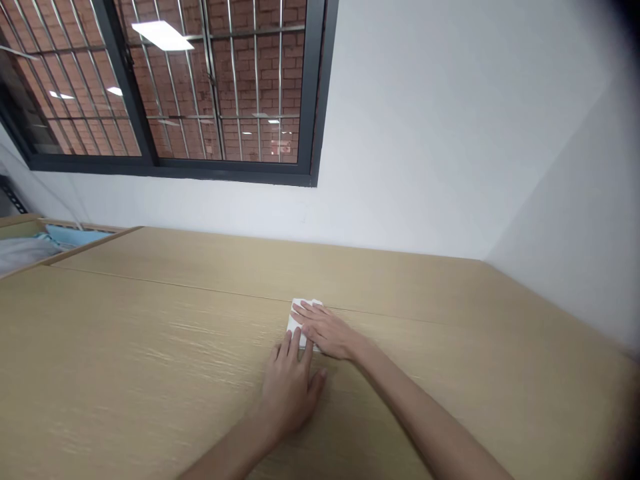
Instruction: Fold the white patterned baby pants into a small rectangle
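Observation:
A small white folded tissue or cloth [299, 305] lies flat on a light wood-coloured surface [150, 373], across a thin seam; I cannot tell which material it is. My right hand [325, 330] rests over its right part with the fingers stretched out and pointing left. Just below, my left hand [290, 380] lies with fingers spread, its fingertips touching the white piece's lower edge. Part of the white piece is hidden under the hands.
Behind the surface rises a white wall [400, 133] with a dark-framed barred window [225, 170]. At the left edge is an open wooden compartment [90, 253] with pale blue and white soft things inside. Another wall [590, 220] bounds the right side.

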`<state>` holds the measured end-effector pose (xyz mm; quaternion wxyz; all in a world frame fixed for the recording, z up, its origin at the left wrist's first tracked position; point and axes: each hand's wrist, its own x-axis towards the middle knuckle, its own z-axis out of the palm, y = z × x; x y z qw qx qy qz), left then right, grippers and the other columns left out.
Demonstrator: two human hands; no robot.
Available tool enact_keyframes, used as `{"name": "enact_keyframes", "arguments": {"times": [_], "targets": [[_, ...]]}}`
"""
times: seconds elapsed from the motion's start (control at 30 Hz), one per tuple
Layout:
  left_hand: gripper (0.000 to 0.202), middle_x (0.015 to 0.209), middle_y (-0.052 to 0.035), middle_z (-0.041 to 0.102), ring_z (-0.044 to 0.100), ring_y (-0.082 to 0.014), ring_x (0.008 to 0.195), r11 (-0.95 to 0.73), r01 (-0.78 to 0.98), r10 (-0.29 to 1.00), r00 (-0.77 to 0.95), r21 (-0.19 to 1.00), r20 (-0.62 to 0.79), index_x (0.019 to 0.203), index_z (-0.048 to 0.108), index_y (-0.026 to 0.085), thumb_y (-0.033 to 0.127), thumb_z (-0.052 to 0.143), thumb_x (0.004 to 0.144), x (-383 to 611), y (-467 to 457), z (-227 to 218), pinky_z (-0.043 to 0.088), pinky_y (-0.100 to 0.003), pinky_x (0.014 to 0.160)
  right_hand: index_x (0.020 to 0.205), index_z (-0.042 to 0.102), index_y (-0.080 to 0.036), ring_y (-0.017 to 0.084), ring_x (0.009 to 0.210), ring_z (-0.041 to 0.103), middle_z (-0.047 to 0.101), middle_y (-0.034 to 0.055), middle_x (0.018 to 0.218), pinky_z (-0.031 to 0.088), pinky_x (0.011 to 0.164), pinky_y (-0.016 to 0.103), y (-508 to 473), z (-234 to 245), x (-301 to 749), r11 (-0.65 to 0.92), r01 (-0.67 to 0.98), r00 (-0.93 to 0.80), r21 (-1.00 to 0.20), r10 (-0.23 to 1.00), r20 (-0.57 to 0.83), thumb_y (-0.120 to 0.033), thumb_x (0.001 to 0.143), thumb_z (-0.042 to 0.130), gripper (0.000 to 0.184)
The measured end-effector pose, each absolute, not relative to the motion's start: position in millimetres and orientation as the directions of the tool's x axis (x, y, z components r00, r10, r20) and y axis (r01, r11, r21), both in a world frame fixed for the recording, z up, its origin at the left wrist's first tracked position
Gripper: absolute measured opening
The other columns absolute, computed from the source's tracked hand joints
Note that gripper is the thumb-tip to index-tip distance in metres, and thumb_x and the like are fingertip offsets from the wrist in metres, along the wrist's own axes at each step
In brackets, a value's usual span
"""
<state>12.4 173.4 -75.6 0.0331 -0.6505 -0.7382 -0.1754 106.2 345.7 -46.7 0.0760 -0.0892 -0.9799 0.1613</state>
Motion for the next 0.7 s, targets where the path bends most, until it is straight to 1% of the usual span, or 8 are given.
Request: {"name": "enact_keyframes", "arguments": {"times": [0.1,0.2,0.3,0.37,0.43,0.53,0.6,0.7], "targets": [[0.062,0.159,-0.0191,0.034,0.031,-0.0400,0.147,0.108,0.970,0.961,-0.158,0.218,0.227,0.153,0.039,0.015,0.046,0.045,0.099,13,172,-73,0.037,-0.059,0.112,0.159,0.025,-0.027,0.022,0.155,0.013,0.019,0.0022,0.166,0.010,0.127,0.048,360,-54,107,0.935,0.198,-0.957,-0.294,0.249,0.148,-0.049,0.108,0.018,0.056],[0.063,0.160,-0.0189,0.032,0.031,-0.0404,0.147,0.102,0.969,0.963,-0.154,0.226,0.223,0.154,0.037,0.016,0.045,0.046,0.098,13,172,-74,0.037,-0.059,0.111,0.160,0.021,-0.024,0.022,0.155,0.012,0.018,0.0034,0.167,0.012,0.127,0.048,368,-62,107,0.918,0.266,-0.929,-0.295,0.326,0.177,-0.050,0.108,0.016,0.059],[0.062,0.160,-0.0177,0.035,0.034,-0.0405,0.145,0.087,0.965,0.954,-0.153,0.247,0.258,0.153,0.038,0.018,0.044,0.047,0.098,9,174,-76,0.037,-0.060,0.109,0.161,0.021,-0.020,0.022,0.155,0.015,0.020,0.0062,0.167,0.015,0.127,0.047,373,-70,107,0.907,0.294,-0.899,-0.301,0.369,0.235,-0.051,0.107,0.016,0.062],[0.056,0.156,-0.0168,0.041,0.039,-0.0385,0.141,0.058,0.957,0.945,-0.145,0.285,0.295,0.150,0.042,0.019,0.042,0.047,0.099,3,176,-77,0.037,-0.058,0.109,0.160,0.022,-0.015,0.023,0.154,0.018,0.023,0.0101,0.166,0.018,0.126,0.047,374,-74,108,0.899,0.319,-0.870,-0.300,0.403,0.283,-0.051,0.107,0.018,0.065],[0.047,0.146,-0.0154,0.051,0.048,-0.0333,0.132,0.038,0.936,0.928,-0.163,0.349,0.336,0.143,0.048,0.018,0.039,0.045,0.101,-6,178,-76,0.039,-0.052,0.107,0.159,0.024,-0.010,0.026,0.153,0.022,0.025,0.0147,0.165,0.022,0.125,0.048,374,-78,110,0.881,0.363,-0.825,-0.304,0.456,0.333,-0.052,0.106,0.019,0.067],[0.034,0.124,-0.0120,0.063,0.056,-0.0280,0.116,0.107,0.890,0.883,-0.290,0.444,0.370,0.127,0.056,0.017,0.036,0.044,0.102,-21,183,-75,0.041,-0.045,0.100,0.156,0.030,-0.009,0.029,0.148,0.034,0.036,0.0189,0.159,0.029,0.121,0.050,373,-81,112,0.857,0.414,-0.753,-0.307,0.512,0.413,-0.049,0.106,0.020,0.065],[0.030,0.113,-0.0120,0.065,0.057,-0.0300,0.109,0.184,0.863,0.850,-0.380,0.470,0.365,0.116,0.060,0.015,0.036,0.044,0.102,-30,187,-75,0.041,-0.046,0.095,0.153,0.035,-0.011,0.029,0.142,0.041,0.045,0.0184,0.153,0.033,0.118,0.049,370,-81,112,0.865,0.414,-0.728,-0.282,0.501,0.468,-0.045,0.107,0.023,0.059],[0.029,0.107,-0.0133,0.066,0.057,-0.0342,0.105,0.252,0.841,0.824,-0.445,0.478,0.350,0.105,0.063,0.015,0.038,0.046,0.101,-38,192,-79,0.040,-0.049,0.092,0.146,0.043,-0.013,0.029,0.132,0.049,0.054,0.0175,0.143,0.039,0.112,0.048,365,-78,112,0.885,0.407,-0.712,-0.224,0.461,0.530,-0.038,0.106,0.030,0.049]]}}
